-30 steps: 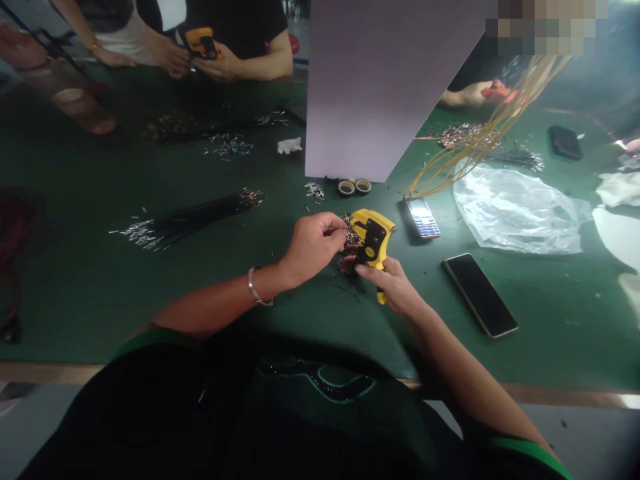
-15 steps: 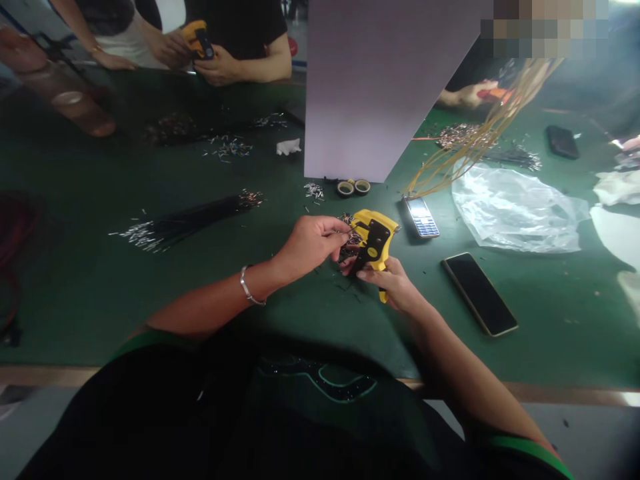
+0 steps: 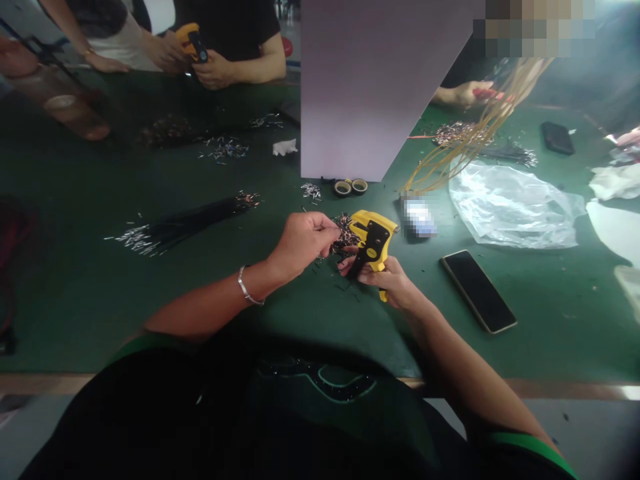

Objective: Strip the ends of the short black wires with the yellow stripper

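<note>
My right hand (image 3: 394, 280) is wrapped round the grip of a yellow and black wire stripper (image 3: 373, 241), its head pointing up and to the left. My left hand (image 3: 304, 243) is closed in a pinch at the left of the tool. What its fingertips hold, if anything, is too small to make out. Beside those fingertips lies a heap of short black wires with copper-coloured ends (image 3: 343, 235), partly hidden behind the stripper. Small dark scraps are scattered on the green table (image 3: 310, 313) below it.
A bundle of black wires (image 3: 195, 220) lies at left. Two tape rolls (image 3: 351, 187) and small metal pieces (image 3: 311, 191) sit by a tall pale panel (image 3: 365, 93). At right are a phone (image 3: 479, 291), a plastic bag (image 3: 515, 207) and yellow wires (image 3: 460, 143). Co-workers' hands (image 3: 215, 69) work across the table.
My left hand has drawn slightly left and back from the stripper's head; the thin dark wire seen at its fingertips no longer shows there. My right hand and the stripper stay nearly still.
</note>
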Tool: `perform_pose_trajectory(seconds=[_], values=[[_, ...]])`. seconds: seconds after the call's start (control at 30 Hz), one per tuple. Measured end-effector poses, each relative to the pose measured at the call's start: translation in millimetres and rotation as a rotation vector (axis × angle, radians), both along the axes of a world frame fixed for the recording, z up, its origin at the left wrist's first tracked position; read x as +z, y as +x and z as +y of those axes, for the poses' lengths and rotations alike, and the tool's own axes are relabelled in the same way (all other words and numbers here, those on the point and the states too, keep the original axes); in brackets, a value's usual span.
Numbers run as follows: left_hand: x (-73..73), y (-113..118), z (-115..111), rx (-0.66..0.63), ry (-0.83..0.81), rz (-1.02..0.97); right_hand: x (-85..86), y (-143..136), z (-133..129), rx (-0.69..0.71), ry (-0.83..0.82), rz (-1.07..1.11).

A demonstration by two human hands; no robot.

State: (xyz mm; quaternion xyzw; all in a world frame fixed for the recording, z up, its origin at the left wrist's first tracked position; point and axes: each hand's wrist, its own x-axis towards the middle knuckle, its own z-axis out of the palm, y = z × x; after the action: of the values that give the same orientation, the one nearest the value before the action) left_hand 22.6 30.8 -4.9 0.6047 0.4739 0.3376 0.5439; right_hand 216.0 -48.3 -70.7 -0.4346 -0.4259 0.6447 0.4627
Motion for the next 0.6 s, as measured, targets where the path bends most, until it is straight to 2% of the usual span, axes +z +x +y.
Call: perform_pose_trajectory(seconds=[0.27,0.6], values=[[3.8,0.8,-2.6,-0.053,-0.031,0.0,-7.3,1.9,-0.1,-0.01,0.021,-0.031],[4.7,0.3,-1.9,-0.157,-0.1,-0.029,-7.6,3.6,0.2,0.012,0.015,0.02]])
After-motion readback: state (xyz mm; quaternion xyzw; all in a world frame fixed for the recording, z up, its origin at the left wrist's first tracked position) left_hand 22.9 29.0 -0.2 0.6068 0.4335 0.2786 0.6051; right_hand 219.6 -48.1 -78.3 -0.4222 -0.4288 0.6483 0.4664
